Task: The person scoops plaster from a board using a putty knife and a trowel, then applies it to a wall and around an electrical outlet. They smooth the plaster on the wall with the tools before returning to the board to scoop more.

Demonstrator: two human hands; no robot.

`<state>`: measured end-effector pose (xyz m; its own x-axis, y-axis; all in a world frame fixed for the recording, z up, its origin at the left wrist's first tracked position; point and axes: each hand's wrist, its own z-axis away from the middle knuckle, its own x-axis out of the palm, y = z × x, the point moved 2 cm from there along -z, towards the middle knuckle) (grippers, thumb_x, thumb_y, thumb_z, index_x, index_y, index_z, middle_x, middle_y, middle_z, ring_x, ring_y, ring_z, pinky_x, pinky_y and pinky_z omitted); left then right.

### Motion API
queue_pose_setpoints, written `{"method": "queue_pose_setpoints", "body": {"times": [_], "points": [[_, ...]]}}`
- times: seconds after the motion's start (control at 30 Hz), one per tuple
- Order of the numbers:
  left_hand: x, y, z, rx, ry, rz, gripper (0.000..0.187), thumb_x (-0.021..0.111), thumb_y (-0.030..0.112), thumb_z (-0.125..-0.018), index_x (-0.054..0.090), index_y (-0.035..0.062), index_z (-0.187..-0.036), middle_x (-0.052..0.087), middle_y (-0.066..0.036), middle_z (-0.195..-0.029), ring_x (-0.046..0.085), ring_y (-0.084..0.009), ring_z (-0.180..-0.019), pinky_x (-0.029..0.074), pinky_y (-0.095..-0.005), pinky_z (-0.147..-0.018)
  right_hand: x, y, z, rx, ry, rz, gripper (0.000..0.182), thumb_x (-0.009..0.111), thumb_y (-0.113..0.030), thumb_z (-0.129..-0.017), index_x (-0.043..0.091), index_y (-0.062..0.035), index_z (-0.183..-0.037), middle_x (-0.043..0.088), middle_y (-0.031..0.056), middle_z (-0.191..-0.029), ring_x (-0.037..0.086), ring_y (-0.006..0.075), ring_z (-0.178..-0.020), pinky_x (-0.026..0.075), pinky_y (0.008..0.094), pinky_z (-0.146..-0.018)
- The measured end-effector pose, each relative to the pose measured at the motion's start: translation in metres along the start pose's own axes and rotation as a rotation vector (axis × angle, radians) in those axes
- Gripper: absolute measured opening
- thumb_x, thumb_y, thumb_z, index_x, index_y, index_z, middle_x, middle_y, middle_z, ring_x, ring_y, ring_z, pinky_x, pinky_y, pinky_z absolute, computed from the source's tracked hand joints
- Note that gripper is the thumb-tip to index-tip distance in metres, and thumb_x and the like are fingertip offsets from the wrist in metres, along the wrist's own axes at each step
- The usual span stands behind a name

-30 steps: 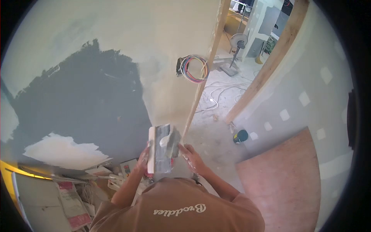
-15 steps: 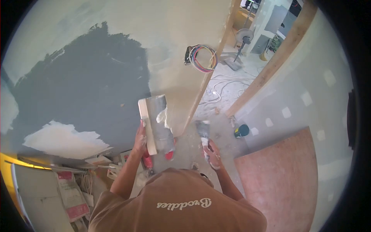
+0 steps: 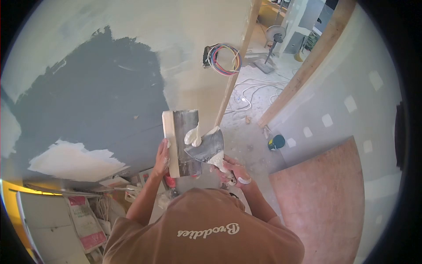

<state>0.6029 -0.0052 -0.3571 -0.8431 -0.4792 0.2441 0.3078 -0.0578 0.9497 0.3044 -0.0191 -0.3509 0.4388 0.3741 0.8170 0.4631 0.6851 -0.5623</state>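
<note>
My left hand [image 3: 162, 157] grips the pale wooden back of a wide filling knife [image 3: 170, 143], its grey metal blade facing right. A lump of white filler [image 3: 193, 136] sits on that blade near its right edge. In my right hand [image 3: 236, 170] is a smaller putty knife [image 3: 209, 146], tilted so its broad blade overlaps the wide one just below the lump. White filler coats the neck of the putty knife and smears the right hand. Behind the tools stands a wall with a large dark grey patch [image 3: 105, 83] and a white patch [image 3: 77, 160] low down.
Coiled coloured wires [image 3: 225, 59] hang from a wall box beside the timber door frame [image 3: 307, 66]. Beyond the doorway are a fan [image 3: 275, 35] and loose cables on the floor. On the right, a green tub [image 3: 276, 142] and a curved wooden board [image 3: 323, 198]; bags [image 3: 88, 220] lie lower left.
My right hand has swung the putty knife left and turned it, bringing its blade over the wide knife. The left hand has shifted slightly right. The view has moved a little.
</note>
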Motion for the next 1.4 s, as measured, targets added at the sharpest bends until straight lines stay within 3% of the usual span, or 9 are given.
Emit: {"method": "queue_pose_setpoints", "body": {"times": [0.17,0.33,0.43,0.5,0.53,0.6,0.7,1.2,1.4], "points": [[-0.013,0.012,0.004,-0.14,-0.302,0.024,0.053,0.042,0.052,-0.102,0.054,0.0072,-0.128,0.06,-0.001,-0.096,0.059,-0.0093,-0.079,0.053,-0.0271,-0.069,-0.012,-0.005,-0.003,-0.024,-0.088,-0.164,0.044,0.056,-0.021,-0.096,0.045,0.0016,-0.131,0.058,0.0154,-0.102,0.047,0.0097,-0.058,0.039,0.0234,-0.044],[-0.001,0.039,0.024,-0.281,-0.354,0.182,0.058,0.043,0.048,-0.103,0.048,0.0003,-0.135,0.064,-0.011,-0.119,0.067,-0.0178,-0.101,0.057,-0.0336,-0.086,-0.018,-0.018,-0.03,-0.158,-0.072,-0.364,0.039,0.055,-0.022,-0.097,0.047,0.0007,-0.127,0.057,0.0133,-0.095,0.044,0.0093,-0.054,0.039,0.0238,-0.044],[-0.012,0.038,0.028,-0.316,-0.324,0.335,0.059,0.042,0.048,-0.103,0.046,0.0003,-0.137,0.064,-0.013,-0.12,0.067,-0.0203,-0.101,0.057,-0.0352,-0.087,-0.019,-0.036,-0.056,-0.366,-0.104,-0.083,0.033,0.054,-0.018,-0.097,0.053,-0.0003,-0.125,0.058,0.0096,-0.099,0.045,0.0076,-0.056,0.038,0.0224,-0.05],[-0.027,0.036,0.026,-0.286,-0.303,0.339,0.06,0.042,0.049,-0.103,0.045,0.0006,-0.138,0.063,-0.014,-0.121,0.066,-0.0219,-0.103,0.057,-0.0358,-0.088,-0.021,-0.045,-0.077,-0.608,0.382,0.81,0.038,0.051,-0.008,-0.096,0.054,-0.0038,-0.133,0.057,0.0137,-0.106,0.055,0.0168,-0.065,0.046,0.0277,-0.059],[-0.031,0.039,0.03,-0.286,-0.297,0.339,0.061,0.042,0.05,-0.102,0.045,0.0006,-0.138,0.063,-0.014,-0.121,0.066,-0.022,-0.103,0.057,-0.0361,-0.088,-0.015,-0.046,-0.091,-0.61,0.384,0.81,0.038,0.051,-0.008,-0.096,0.054,-0.0038,-0.133,0.057,0.0137,-0.106,0.055,0.0168,-0.065,0.046,0.0277,-0.059],[-0.046,0.037,0.032,-0.308,-0.293,0.345,0.063,0.043,0.051,-0.102,0.044,0.0009,-0.139,0.063,-0.013,-0.121,0.066,-0.0222,-0.103,0.056,-0.0373,-0.088,0.004,-0.059,-0.112,-1.161,0.714,1.463,0.054,0.051,0.001,-0.09,0.05,-0.0107,-0.143,0.055,0.0196,-0.114,0.061,0.0305,-0.083,0.052,0.0362,-0.071],[-0.056,0.043,0.045,-0.266,-0.283,0.335,0.063,0.041,0.051,-0.102,0.042,0.0008,-0.141,0.06,-0.014,-0.126,0.063,-0.0225,-0.108,0.053,-0.038,-0.093,0.015,-0.081,-0.138,-1.154,0.809,1.586,0.068,0.053,0.004,-0.084,0.044,-0.015,-0.148,0.05,0.0236,-0.121,0.059,0.0401,-0.094,0.051,0.0418,-0.081],[-0.079,0.043,0.067,-0.269,-0.15,0.389,0.068,0.044,0.054,-0.1,0.042,-0.0009,-0.14,0.06,-0.016,-0.126,0.064,-0.0255,-0.107,0.054,-0.0395,-0.092,0.001,-0.111,-0.201,-1.207,0.727,1.554,0.072,0.052,0.003,-0.085,0.03,-0.0059,-0.154,0.044,0.0212,-0.106,0.051,0.0353,-0.088,0.045,0.0409,-0.077],[-0.083,0.042,0.064,-0.299,-0.098,0.342,0.067,0.043,0.054,-0.101,0.042,-0.0004,-0.14,0.059,-0.015,-0.128,0.063,-0.0245,-0.109,0.053,-0.0387,-0.094,-0.064,-0.055,-0.22,-0.927,0.789,1.629,0.076,0.053,0.005,-0.084,0.026,-0.0068,-0.154,0.045,0.0214,-0.102,0.052,0.0408,-0.091,0.047,0.0441,-0.078]]}}
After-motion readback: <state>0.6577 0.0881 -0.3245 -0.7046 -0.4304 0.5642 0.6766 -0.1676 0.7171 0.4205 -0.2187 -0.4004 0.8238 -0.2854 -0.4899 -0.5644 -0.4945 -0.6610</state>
